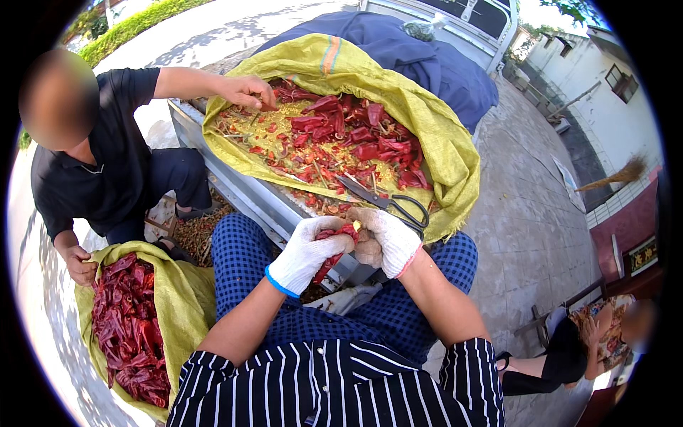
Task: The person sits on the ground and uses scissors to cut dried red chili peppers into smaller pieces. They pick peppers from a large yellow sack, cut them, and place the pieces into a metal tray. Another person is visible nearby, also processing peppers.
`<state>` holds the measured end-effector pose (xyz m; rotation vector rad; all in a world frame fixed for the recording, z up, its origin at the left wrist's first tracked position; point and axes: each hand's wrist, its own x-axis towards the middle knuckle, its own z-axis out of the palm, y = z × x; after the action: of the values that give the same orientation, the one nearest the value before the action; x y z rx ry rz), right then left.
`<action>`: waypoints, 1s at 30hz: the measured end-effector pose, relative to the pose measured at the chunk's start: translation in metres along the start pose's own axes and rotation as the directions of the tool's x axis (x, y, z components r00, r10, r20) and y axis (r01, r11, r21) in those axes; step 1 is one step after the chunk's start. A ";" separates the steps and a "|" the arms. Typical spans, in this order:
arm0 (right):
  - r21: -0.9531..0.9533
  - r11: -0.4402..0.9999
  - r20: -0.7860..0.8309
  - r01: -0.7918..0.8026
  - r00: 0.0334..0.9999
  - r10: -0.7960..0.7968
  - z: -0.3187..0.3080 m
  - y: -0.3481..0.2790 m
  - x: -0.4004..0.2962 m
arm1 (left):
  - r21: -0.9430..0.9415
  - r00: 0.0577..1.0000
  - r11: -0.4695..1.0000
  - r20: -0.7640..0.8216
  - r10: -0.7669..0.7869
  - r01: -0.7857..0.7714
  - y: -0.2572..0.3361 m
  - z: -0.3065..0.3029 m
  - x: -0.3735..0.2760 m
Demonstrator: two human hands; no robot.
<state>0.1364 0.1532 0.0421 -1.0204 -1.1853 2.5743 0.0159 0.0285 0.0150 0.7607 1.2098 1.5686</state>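
Observation:
Over my lap, my left hand, in a white knit glove with a blue cuff, holds a dried red chili pepper. My right hand, in a white glove with a red cuff, has its fingers closed at the pepper's pale stem end, touching it; whether it grips the pepper is hard to see. Just beyond the hands, black-handled scissors lie on an opened yellow woven sack. On that sack are dried red peppers, loose yellow seeds, stems and red scraps.
At left a person in black reaches over the sack edge, other hand at a second yellow sack full of red peppers. A metal truck bed supports the open sack. Blue cloth lies behind. Another person sits at far right.

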 end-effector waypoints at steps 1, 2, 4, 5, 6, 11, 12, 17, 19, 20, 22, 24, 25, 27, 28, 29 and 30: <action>0.010 1.000 0.009 -0.009 1.000 0.009 0.000 0.001 -0.001 | 0.019 1.000 1.000 0.020 0.005 -0.005 0.000 -0.002 -0.001; 0.020 1.000 0.018 -0.017 1.000 0.017 0.001 0.002 -0.002 | 0.037 0.999 0.999 0.039 0.009 -0.011 0.001 -0.004 -0.001; 0.047 0.998 0.063 -0.035 0.998 0.032 -0.005 0.005 -0.003 | 0.074 0.996 0.996 0.086 0.036 -0.043 -0.002 -0.008 -0.002; 0.065 0.997 0.077 -0.037 0.997 0.032 -0.005 0.007 -0.005 | 0.093 0.992 0.993 0.111 0.058 -0.069 -0.004 -0.011 -0.001; 0.087 0.996 0.071 -0.024 0.997 0.018 -0.001 0.007 -0.011 | 0.109 0.987 0.989 0.137 0.082 -0.097 -0.005 -0.011 -0.001; 0.147 0.989 0.047 0.001 0.999 -0.008 -0.022 0.018 -0.004 | 0.422 0.843 0.782 0.485 0.233 -0.459 -0.008 -0.010 -0.007; 0.110 0.994 0.101 0.024 0.994 -0.035 -0.023 0.012 -0.007 | 0.401 0.882 0.844 0.443 0.162 -0.357 -0.008 -0.007 -0.013; -0.722 0.631 0.149 0.285 0.954 -0.260 -0.014 -0.007 -0.024 | -0.091 0.998 0.995 0.062 -0.025 0.031 -0.004 -0.017 -0.019; -0.878 0.330 0.244 0.347 0.917 -0.316 -0.016 -0.007 -0.026 | -0.197 0.998 0.980 0.056 -0.028 0.039 -0.003 -0.022 -0.015; -0.905 0.103 0.351 0.412 0.862 -0.365 -0.024 -0.011 -0.021 | -0.239 0.998 0.969 0.052 -0.046 0.057 -0.005 -0.024 -0.012; -0.933 -0.062 0.345 0.356 0.826 -0.446 -0.025 -0.029 -0.018 | -0.322 0.997 0.944 0.031 -0.071 0.078 -0.006 -0.026 -0.010; -0.941 -0.233 0.336 0.247 0.772 -0.539 -0.029 -0.050 -0.003 | -0.363 0.997 0.929 0.020 -0.073 0.075 -0.011 -0.027 -0.012; -0.927 -0.327 0.348 0.181 0.740 -0.576 -0.036 -0.059 0.009 | -0.382 0.997 0.921 0.020 -0.076 0.078 -0.013 -0.028 -0.012; -0.877 -0.478 0.380 0.055 0.689 -0.617 -0.048 -0.075 0.036 | -0.421 0.996 0.902 0.039 -0.087 0.095 -0.013 -0.028 -0.012; -0.858 -0.514 0.352 0.001 0.729 -0.587 -0.050 -0.083 0.046 | -0.454 0.995 0.886 0.050 -0.082 0.096 -0.011 -0.028 -0.012; -0.844 -0.536 0.363 0.017 0.754 -0.547 -0.052 -0.086 0.055 | -0.486 0.995 0.868 0.062 -0.077 0.098 -0.010 -0.028 -0.012; -0.829 -0.558 0.374 0.037 0.778 -0.505 -0.053 -0.088 0.063 | -0.499 0.995 0.861 0.077 -0.068 0.098 -0.011 -0.029 -0.012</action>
<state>0.1085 0.2702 0.0473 -0.6263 -2.9527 -0.0310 -0.0024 0.0076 -0.0036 0.3992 0.7237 1.6773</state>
